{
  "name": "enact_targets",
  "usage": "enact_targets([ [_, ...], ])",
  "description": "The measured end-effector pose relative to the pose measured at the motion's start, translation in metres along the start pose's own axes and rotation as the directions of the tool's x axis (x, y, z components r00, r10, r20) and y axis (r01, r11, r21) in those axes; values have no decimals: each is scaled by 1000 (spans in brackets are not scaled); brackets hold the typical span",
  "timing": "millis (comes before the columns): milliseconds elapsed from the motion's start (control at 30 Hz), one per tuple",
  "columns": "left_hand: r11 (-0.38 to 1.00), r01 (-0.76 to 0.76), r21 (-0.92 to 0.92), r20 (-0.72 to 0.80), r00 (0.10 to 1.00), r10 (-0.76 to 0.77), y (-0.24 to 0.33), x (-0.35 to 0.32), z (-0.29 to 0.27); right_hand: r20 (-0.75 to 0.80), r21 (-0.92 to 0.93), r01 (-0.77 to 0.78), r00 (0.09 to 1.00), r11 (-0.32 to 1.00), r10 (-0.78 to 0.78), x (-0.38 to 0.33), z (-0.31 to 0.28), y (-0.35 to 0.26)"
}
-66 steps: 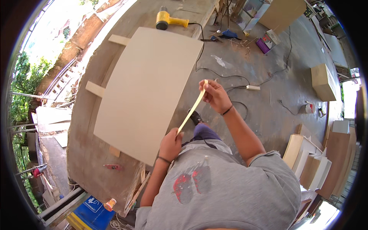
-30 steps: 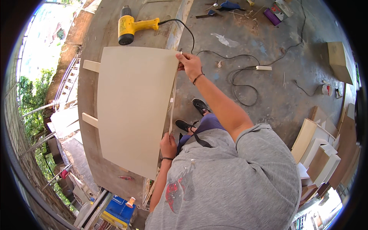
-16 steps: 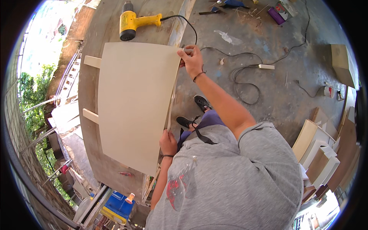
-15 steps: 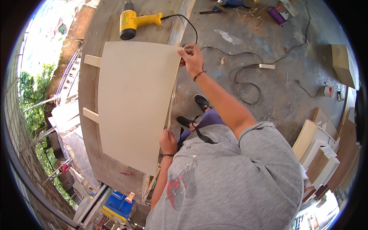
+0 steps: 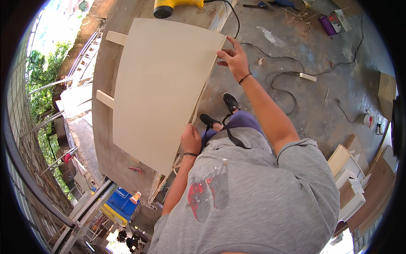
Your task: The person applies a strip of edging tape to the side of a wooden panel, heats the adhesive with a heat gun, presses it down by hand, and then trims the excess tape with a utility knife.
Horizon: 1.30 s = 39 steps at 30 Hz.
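A large pale board [image 5: 163,89] lies flat on two wooden battens [image 5: 105,98] over the workbench [image 5: 101,139]. Along its right edge runs a thin pale edging strip [image 5: 197,111], partly standing off the board near its lower end. My left hand [image 5: 191,139] is closed on the strip beside the lower right edge. At the far right corner is my right hand [image 5: 235,58], its fingers apart, with the index fingertip and thumb touching the edge. A yellow heat gun [image 5: 177,5] lies beyond the board, cut off by the picture's top.
A black cord [image 5: 270,56] with a white connector [image 5: 308,77] snakes over the floor at right. A small red tool [image 5: 135,169] lies on the bench near the board. Below stands a blue and yellow box [image 5: 119,203]. Board pieces [image 5: 349,169] are stacked at the lower right.
My right hand has gone from a pinch at the corner to spread fingers on the edge. My left hand stays closed on the strip. The whole view has shifted.
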<state>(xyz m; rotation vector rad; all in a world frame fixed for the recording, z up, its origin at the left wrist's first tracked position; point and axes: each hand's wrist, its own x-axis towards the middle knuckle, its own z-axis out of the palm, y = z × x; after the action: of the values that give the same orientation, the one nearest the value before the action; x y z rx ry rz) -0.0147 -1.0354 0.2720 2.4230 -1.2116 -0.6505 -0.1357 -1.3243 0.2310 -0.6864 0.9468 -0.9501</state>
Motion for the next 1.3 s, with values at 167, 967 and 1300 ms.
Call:
enact_targets([
  [167, 1000, -10, -26, -18, 1000, 10, 3, 0, 2, -85, 13, 31, 996, 999, -29, -6, 10, 8],
  [967, 1000, 30, 5, -74, 997, -30, 6, 1, 10, 304, -699, 322, 942, 638, -141, -123, 15, 69],
  [1300, 997, 33, -63, -122, 992, -41, 9, 0, 8, 931, -346, 879, 366, -327, 1, -25, 24, -21],
])
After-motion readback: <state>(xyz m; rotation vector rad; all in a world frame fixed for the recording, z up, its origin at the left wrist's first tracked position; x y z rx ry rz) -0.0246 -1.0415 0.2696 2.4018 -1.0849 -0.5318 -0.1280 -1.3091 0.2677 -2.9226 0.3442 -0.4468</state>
